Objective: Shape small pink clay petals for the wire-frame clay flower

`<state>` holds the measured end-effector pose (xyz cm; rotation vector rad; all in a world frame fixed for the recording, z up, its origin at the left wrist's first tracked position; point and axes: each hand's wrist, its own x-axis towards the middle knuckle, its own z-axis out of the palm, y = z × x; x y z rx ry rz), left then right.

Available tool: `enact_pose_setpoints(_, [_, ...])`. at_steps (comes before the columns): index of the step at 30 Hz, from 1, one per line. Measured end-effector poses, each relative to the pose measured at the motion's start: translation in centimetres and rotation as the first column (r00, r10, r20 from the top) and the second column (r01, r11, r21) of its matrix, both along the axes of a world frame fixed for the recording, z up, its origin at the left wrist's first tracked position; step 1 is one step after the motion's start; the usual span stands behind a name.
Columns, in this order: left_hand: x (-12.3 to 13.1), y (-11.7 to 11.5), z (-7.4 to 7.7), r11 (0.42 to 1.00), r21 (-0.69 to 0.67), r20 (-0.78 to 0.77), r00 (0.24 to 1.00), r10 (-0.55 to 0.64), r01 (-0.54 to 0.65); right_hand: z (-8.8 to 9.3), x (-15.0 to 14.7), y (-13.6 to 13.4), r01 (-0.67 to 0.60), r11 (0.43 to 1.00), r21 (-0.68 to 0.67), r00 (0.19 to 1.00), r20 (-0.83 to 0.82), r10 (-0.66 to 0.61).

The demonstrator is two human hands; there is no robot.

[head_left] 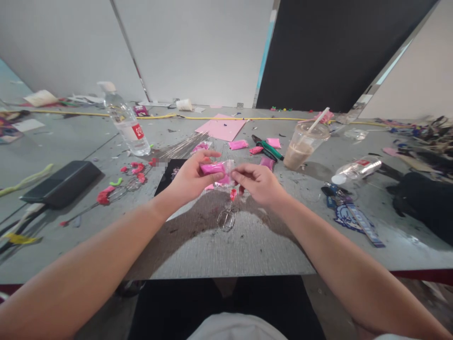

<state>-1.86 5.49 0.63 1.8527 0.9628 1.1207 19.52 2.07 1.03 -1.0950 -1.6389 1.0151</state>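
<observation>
Hands both up over the grey table (247,245), meeting in the middle. Left hand (191,180) is wrapped round a pink clay packet (213,168), thumb on top, and the right hand (261,185) pinches the clear wrapper at its other end, so the packet sits between them, off the table. Little wire loop (225,220) lies right below, red scrap (233,194) just above it. Water bottle (125,123) stands back left, iced drink cup (300,146) back right, green-handled pliers (269,150) near the cup.

Both bare forearms reach forward; the left hand (193,178) and right hand (260,183) meet at the fingertips, fingers pinched closed.
</observation>
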Motion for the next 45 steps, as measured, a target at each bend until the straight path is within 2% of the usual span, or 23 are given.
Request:
enact_pose_setpoints(2, [0.0, -0.1, 0.2, 0.999, -0.029, 0.024, 0.999, -0.024, 0.025, 0.2, 0.0, -0.3, 0.009, 0.998, 0.070, 0.996, 0.091, -0.016])
enact_pose_setpoints(4, [0.0, -0.2, 0.3, 0.998, -0.042, 0.047, 0.998, -0.041, 0.043, 0.3, -0.2, -0.6, 0.035, 0.992, 0.123, 0.994, 0.102, -0.048])
enact_pose_setpoints(6, [0.1, -0.4, 0.3, 1.000, -0.017, 0.048, 0.999, -0.009, 0.010, 0.2, -0.4, -0.6, 0.056, 0.986, 0.155, 0.994, 0.082, -0.069])
enact_pose_setpoints(9, [0.3, -0.7, 0.3, 0.994, 0.063, 0.032, 0.996, 0.088, -0.090, -0.2, -0.6, -0.5, 0.100, 0.975, 0.200, 0.992, 0.059, -0.114])
enact_pose_setpoints(11, [0.5, -1.0, 0.3, 0.971, 0.153, 0.033, 0.983, 0.183, -0.186, -0.3, -0.6, -0.4, 0.142, 0.957, 0.253, 0.983, 0.075, -0.165])
enact_pose_setpoints(13, [0.5, -1.4, 0.5, 0.905, 0.291, 0.035, 0.949, 0.313, -0.309, -0.3, -0.6, -0.5, 0.173, 0.927, 0.332, 0.969, 0.112, -0.221])
enact_pose_setpoints(14, [0.6, -1.7, 0.7, 0.875, 0.351, 0.026, 0.937, 0.348, -0.334, -0.3, -0.7, -0.6, 0.178, 0.909, 0.377, 0.961, 0.132, -0.242])
enact_pose_setpoints(15, [0.6, -1.9, 0.8, 0.867, 0.386, 0.009, 0.941, 0.337, -0.314, -0.2, -0.7, -0.7, 0.171, 0.890, 0.422, 0.955, 0.151, -0.255])
enact_pose_setpoints(16, [0.7, -2.2, 0.9, 0.888, 0.388, -0.019, 0.961, 0.274, -0.246, -0.2, -0.8, -0.9, 0.151, 0.874, 0.462, 0.952, 0.170, -0.254])
enact_pose_setpoints(18, [0.9, -2.8, 1.0, 0.958, 0.285, -0.042, 0.998, 0.054, -0.039, -0.1, -0.9, -1.1, 0.088, 0.849, 0.522, 0.953, 0.203, -0.223])
enact_pose_setpoints(20, [1.2, -3.2, 1.0, 0.987, 0.142, 0.018, 0.996, -0.082, 0.078, -0.1, -1.0, -1.2, 0.021, 0.833, 0.553, 0.959, 0.226, -0.174])
enact_pose_setpoints(24, [1.4, -3.2, 0.6, 0.984, -0.051, 0.070, 0.983, -0.168, 0.172, -0.1, -0.9, -1.1, -0.062, 0.828, 0.557, 0.955, 0.275, -0.114])
enact_pose_setpoints(27, [1.0, -2.7, 0.7, 0.964, -0.116, 0.064, 0.970, -0.233, 0.239, 0.0, -0.8, -1.1, -0.095, 0.835, 0.542, 0.955, 0.287, -0.078])
enact_pose_setpoints(29, [0.7, -2.4, 0.8, 0.965, -0.074, 0.009, 0.967, -0.253, 0.253, 0.2, -0.8, -1.3, -0.096, 0.833, 0.545, 0.957, 0.281, -0.074])
enact_pose_setpoints(33, [0.4, -2.2, 1.3, 0.964, 0.099, -0.130, 0.964, -0.233, 0.246, 0.5, -0.9, -1.6, -0.036, 0.832, 0.554, 0.958, 0.256, -0.129])
enact_pose_setpoints(35, [0.3, -2.3, 1.6, 0.958, 0.155, -0.168, 0.962, -0.216, 0.242, 0.5, -0.9, -1.6, -0.022, 0.804, 0.595, 0.949, 0.265, -0.170])
enact_pose_setpoints(38, [0.2, -2.5, 1.8, 0.951, 0.214, -0.254, 0.952, -0.168, 0.225, 0.4, -0.6, -1.3, -0.026, 0.728, 0.685, 0.909, 0.320, -0.268])
enact_pose_setpoints(41, [0.2, -2.7, 2.0, 0.942, 0.262, -0.343, 0.932, -0.114, 0.212, 0.5, -0.1, -1.0, 0.043, 0.694, 0.719, 0.857, 0.330, -0.396])
enact_pose_setpoints(43, [0.2, -2.7, 1.9, 0.925, 0.308, -0.389, 0.917, -0.092, 0.224, 0.5, 0.1, -0.9, 0.078, 0.692, 0.718, 0.833, 0.334, -0.441])
enact_pose_setpoints(45, [0.3, -2.5, 1.8, 0.893, 0.385, -0.415, 0.908, -0.057, 0.232, 0.5, 0.2, -1.0, 0.077, 0.718, 0.691, 0.830, 0.355, -0.430])
